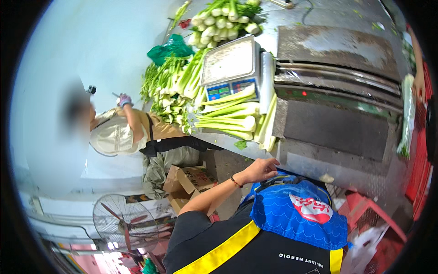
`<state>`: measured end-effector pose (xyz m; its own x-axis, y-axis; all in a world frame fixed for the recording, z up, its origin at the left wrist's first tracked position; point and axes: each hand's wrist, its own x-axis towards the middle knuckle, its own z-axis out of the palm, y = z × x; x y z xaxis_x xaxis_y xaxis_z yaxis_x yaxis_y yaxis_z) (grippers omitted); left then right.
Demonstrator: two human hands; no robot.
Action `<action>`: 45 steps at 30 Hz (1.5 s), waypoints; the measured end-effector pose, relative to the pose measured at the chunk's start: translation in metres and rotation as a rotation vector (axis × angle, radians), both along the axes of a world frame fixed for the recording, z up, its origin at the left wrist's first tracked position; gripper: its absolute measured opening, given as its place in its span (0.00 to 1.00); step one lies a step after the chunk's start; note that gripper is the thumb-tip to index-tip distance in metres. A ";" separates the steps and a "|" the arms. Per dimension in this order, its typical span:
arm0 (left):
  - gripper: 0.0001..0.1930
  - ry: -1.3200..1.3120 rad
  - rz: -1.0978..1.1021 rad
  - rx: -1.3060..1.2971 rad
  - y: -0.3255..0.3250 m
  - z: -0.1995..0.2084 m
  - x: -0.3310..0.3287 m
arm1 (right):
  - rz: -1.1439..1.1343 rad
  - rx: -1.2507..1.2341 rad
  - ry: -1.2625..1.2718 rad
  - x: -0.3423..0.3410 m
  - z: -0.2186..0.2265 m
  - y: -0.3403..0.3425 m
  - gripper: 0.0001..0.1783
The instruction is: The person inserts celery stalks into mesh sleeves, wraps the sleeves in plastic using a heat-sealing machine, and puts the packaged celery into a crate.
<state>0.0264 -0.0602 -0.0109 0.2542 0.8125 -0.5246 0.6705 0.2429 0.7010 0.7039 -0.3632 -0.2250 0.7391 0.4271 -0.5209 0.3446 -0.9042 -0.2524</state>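
My left hand [261, 171] hovers by the near edge of the metal worktable, with a beaded bracelet at the wrist. Its fingers are loosely bent and partly apart, and nothing shows in them. Just beyond lie pale-green celery stalks [232, 122], their cut ends pointing right. To the right of that hand is a wrapping machine [335, 128] with a dark flat plate and a small red light. My right hand does not show. At the far right, another person's hand [418, 86] touches a long clear-wrapped bundle of greens [405, 123].
A digital scale [228, 64] stands among celery, beside a clear film roll [266, 82]. Behind it are heaped celery bunches [221, 23] and a green plastic bag [169, 49]. Left, a co-worker [123, 132] raises a gloved hand. A cardboard box [187, 185] and large fan [123, 221] stand lower left.
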 end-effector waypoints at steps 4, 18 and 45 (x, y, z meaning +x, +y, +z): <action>0.13 -0.162 0.492 -0.076 -0.019 0.003 -0.059 | 0.041 -0.037 -0.100 0.009 0.029 0.022 0.27; 0.44 0.967 0.621 0.475 0.135 -0.054 -0.478 | -0.115 0.020 -0.311 -0.045 0.137 0.065 0.31; 0.42 -1.014 0.926 0.115 0.068 -0.028 -0.464 | -0.004 0.245 -0.602 -0.240 0.172 0.054 0.21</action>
